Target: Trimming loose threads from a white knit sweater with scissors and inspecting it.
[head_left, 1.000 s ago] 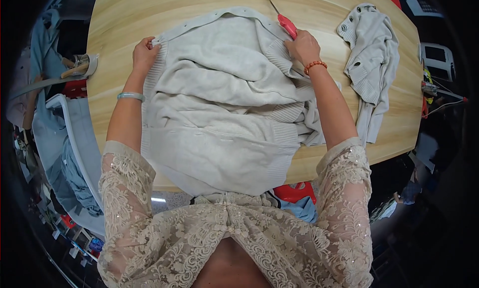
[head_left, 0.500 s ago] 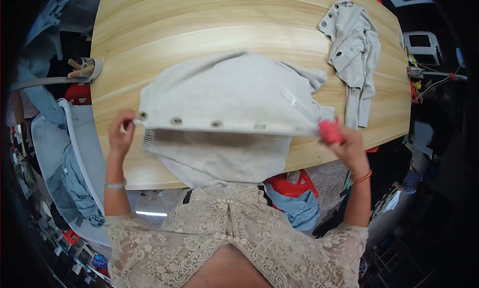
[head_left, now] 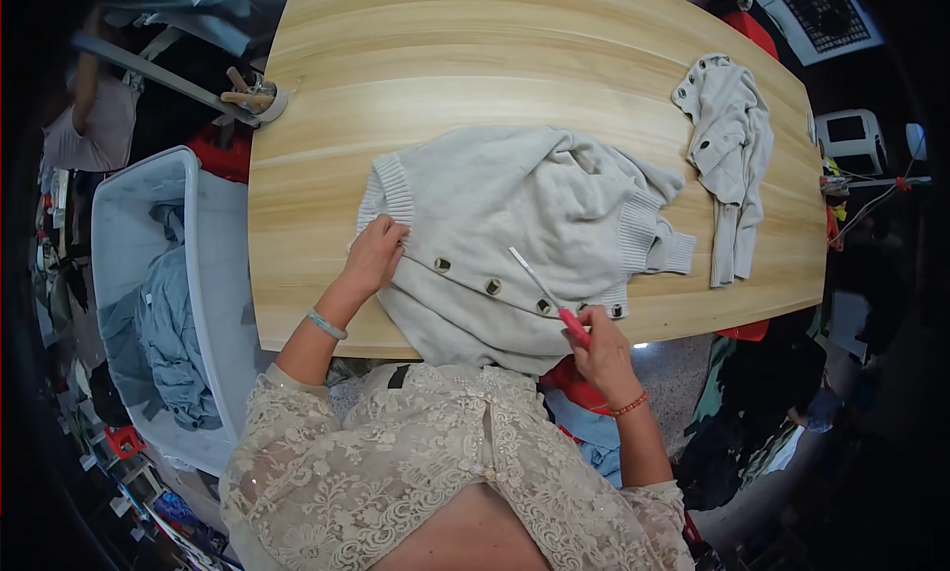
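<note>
A light grey knitted cardigan (head_left: 515, 215) with dark buttons lies spread on the wooden table (head_left: 475, 66), its lower part hanging over the near edge. My left hand (head_left: 374, 256) grips the cardigan's ribbed edge at the left. My right hand (head_left: 602, 345) holds a red-handled tool with a thin metal tip (head_left: 546, 296) at the cardigan's button strip near the table edge.
A second grey garment with buttons (head_left: 730, 145) lies at the table's right end. A white bin with blue clothes (head_left: 158, 304) stands left of the table. A small cup with tools (head_left: 255, 94) sits at the table's far left corner. Red items lie under the table.
The cardigan was lifted and pulled toward me, then laid down turned around with the button strip near the front edge. Both hands moved from the far side to the near edge.
</note>
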### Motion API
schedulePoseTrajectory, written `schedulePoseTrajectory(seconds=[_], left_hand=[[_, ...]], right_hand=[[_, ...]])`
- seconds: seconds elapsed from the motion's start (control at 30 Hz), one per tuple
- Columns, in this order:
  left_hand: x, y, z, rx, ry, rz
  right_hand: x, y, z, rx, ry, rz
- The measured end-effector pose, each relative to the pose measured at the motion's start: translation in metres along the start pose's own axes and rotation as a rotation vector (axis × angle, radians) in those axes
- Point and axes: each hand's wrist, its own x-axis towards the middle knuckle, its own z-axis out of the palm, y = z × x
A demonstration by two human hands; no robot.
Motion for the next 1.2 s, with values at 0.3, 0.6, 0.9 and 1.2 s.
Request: schedulePoseTrajectory(seconds=[0.3, 0.6, 0.9, 1.2], left_hand=[[-0.006, -0.026, -0.001, -0.365, -0.121, -0.163], [-0.007, -0.005, -0.007, -0.083, -0.069, 0.013], [0.001, 0.038, 0.048, -0.158, -0.148, 0.056], [0.013, 0.036, 0.041, -0.252, -0.340, -0.035]], right_hand=[[0.032, -0.052, 0.065, -0.126, -0.302, -0.179], [0.033, -0.048, 0.089, 0.048, -0.242, -0.177], [-0.012, -0.031, 0.048, -0.154, -0.272, 0.060], [-0.013, -0.036, 0.077, -0.063, -0.220, 0.024]])
